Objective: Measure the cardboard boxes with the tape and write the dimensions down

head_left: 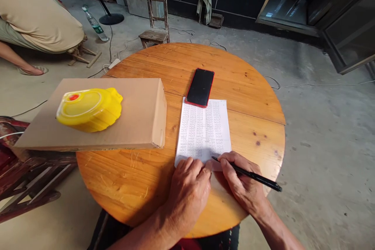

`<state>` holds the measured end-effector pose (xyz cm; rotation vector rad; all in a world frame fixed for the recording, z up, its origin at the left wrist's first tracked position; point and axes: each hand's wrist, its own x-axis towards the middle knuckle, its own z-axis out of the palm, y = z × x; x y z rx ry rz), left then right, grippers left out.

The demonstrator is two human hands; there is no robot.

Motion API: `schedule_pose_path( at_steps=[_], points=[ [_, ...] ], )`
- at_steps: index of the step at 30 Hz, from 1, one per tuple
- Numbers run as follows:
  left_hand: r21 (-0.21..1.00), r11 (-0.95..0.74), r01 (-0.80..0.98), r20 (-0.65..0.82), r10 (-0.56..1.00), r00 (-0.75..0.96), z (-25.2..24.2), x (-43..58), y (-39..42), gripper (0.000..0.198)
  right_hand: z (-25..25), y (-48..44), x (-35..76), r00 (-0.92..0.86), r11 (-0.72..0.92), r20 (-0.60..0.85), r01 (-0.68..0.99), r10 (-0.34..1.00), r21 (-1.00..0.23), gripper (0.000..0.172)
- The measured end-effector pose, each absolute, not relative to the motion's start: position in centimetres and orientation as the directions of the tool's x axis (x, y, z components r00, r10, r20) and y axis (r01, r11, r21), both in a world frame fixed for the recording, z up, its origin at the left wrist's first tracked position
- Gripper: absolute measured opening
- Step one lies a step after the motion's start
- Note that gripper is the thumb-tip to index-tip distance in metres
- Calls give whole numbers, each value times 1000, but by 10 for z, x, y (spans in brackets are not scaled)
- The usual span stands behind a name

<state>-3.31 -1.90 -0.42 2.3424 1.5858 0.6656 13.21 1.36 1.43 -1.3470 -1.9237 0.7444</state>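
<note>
A sheet of white paper [202, 125], filled with columns of handwritten figures, lies on the round wooden table [249, 93]. My right hand [244, 181] pinches a black pen [258, 177], its tip at the lower right part of the sheet. At the sheet's lower edge, my left hand [190, 191] rests with curled fingers, holding the paper down. The hand covers the bottom left corner, and its thumb is close to the pen tip. A phone [200, 87] with a red case, its screen dark, overlaps the top edge of the paper.
On the table's left sits a cardboard box [140, 113], overhanging the edge, with a yellow plastic container [90, 109] on top. Beyond the table stand a small wooden chair [155, 35] and a water bottle [95, 23]. A seated person [38, 15] is at the upper left.
</note>
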Motion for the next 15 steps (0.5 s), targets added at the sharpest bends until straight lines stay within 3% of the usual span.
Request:
schedule_pose_path(
  at_steps=[15],
  points=[
    [430,-393,813,271,915,299,-3,-33,-18,20,14,14,131,-237,300,195,588,952,-751,17]
  ],
)
